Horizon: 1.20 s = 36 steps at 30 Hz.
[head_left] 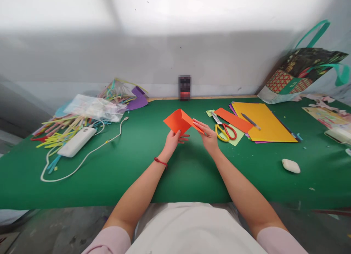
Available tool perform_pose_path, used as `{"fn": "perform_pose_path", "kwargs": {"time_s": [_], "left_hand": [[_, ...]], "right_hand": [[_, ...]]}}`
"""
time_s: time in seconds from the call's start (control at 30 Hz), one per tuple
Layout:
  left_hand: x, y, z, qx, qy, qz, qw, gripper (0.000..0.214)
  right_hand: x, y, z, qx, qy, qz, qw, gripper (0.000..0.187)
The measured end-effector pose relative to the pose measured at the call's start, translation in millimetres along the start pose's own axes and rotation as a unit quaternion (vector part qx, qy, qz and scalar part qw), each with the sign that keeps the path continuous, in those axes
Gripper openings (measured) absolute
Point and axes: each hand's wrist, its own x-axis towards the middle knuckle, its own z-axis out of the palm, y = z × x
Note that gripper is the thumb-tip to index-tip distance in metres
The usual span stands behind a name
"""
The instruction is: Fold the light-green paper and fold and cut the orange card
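Observation:
Above the middle of the green table I hold an orange sheet of paper (178, 119), bent over into a curve. My left hand (174, 139) grips its lower edge, the thumb on the near face and the other fingers behind. At the paper's right end, my right hand (207, 135) pinches the edge between thumb and fingers. A short way right of that hand lie scissors (222, 129) with one yellow and one red handle, blades partly apart. They rest over light green paper (237, 136), beside an orange paper strip (233, 120).
Yellow sheets (267, 122) with a grey pen (250, 120) lie at right. Further out are a white earphone-like case (291, 165) and a patterned bag (296, 76). At left, a white power bank (77, 142) with a cable sits by colourful strips (52, 137). A blurred dark object (184, 87) stands at the wall.

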Motion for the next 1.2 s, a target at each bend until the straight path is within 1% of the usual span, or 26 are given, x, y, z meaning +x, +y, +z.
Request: {"fn": "perform_pose_path", "kwargs": {"time_s": [0.13,0.33,0.43,0.5,0.6,0.67,0.7,0.77,0.83,0.9,0.97,1.07,1.2], "left_hand": [[0.2,-1.0,3.0,0.004,0.001,-0.009,1.0,0.028],[5.9,-5.5,1.3,-0.013,0.035,-0.003,0.999,0.023],[8.9,-8.2,-0.1,-0.015,0.058,-0.001,0.998,0.02],[9.1,-8.7,-1.0,-0.009,0.056,-0.001,0.998,0.022],[7.6,-7.4,-3.2,0.006,0.038,0.012,0.999,0.028],[7.7,-6.3,-5.1,0.009,0.051,0.027,0.998,0.032],[8.5,-6.0,-6.2,0.008,0.068,0.031,0.997,0.033],[11.4,-6.4,-8.4,0.004,0.106,0.031,0.994,0.033],[14.6,-7.3,-10.4,0.0,0.137,0.035,0.99,0.031],[16.2,-7.4,-11.4,0.001,0.15,0.052,0.987,0.03],[15.3,-6.4,-10.9,0.01,0.151,0.067,0.986,0.03],[10.6,-3.6,-8.0,0.037,0.146,0.08,0.985,0.03],[5.5,-3.7,-6.0,0.07,0.117,0.123,0.983,0.034]], "right_hand": [[0.7,-0.6,-0.2,-0.026,-0.015,-0.021,0.999,0.038],[-0.3,3.8,4.9,-0.106,-0.082,-0.038,0.99,0.042],[-1.0,6.3,6.3,-0.103,-0.104,-0.041,0.988,0.045],[-1.2,5.5,6.7,-0.088,-0.099,-0.03,0.991,0.044],[-0.3,1.4,7.5,-0.047,-0.077,0.014,0.996,0.034],[1.4,-0.6,8.2,0.004,-0.053,0.058,0.997,0.027],[2.5,-0.9,8.5,0.032,-0.036,0.089,0.995,0.025],[5.4,0.1,8.6,0.081,0.011,0.163,0.983,0.028],[8.1,2.5,7.4,0.119,0.066,0.232,0.963,0.033],[9.8,5.3,5.2,0.148,0.106,0.276,0.944,0.034],[10.2,8.6,2.5,0.163,0.125,0.301,0.931,0.033],[9.0,15.6,-0.9,0.159,0.136,0.325,0.922,0.031],[7.6,28.1,-4.5,0.158,0.143,0.351,0.912,0.028]]}}
